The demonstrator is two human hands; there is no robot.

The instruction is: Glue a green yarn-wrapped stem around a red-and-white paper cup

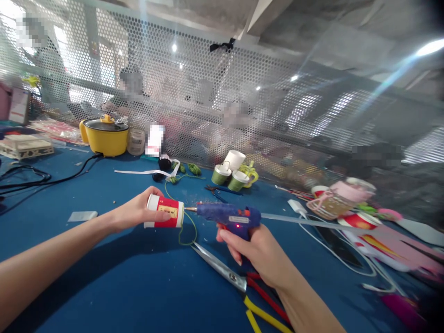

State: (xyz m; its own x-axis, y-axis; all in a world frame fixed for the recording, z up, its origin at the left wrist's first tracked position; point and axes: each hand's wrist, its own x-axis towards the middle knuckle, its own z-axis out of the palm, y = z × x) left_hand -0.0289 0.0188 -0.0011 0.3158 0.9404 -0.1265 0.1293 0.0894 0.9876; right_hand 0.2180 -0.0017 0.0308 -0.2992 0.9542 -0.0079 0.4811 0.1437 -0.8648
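My left hand (144,210) is wrapped round a red and white paper cup (156,203), which lies on its side above the table. In my right hand (256,249) is a blue hot glue gun (218,215) with its small red light on. Its metal nozzle is at the cup's right end; whether it touches cannot be made out. A long clear glue stick (294,219) sticks out of the gun's back. Green yarn (195,231) loops beside the cup. Below the gun lie large scissors (220,268) with red and yellow handles.
Green-wrapped cups (221,175), pliers (215,193) and green yarn bundles (194,169) stand or lie farther back. At left is a yellow electric pot (106,138) with a black cord. A phone (340,247), white cable and pink items crowd the right. Perforated metal screen (194,92) behind.
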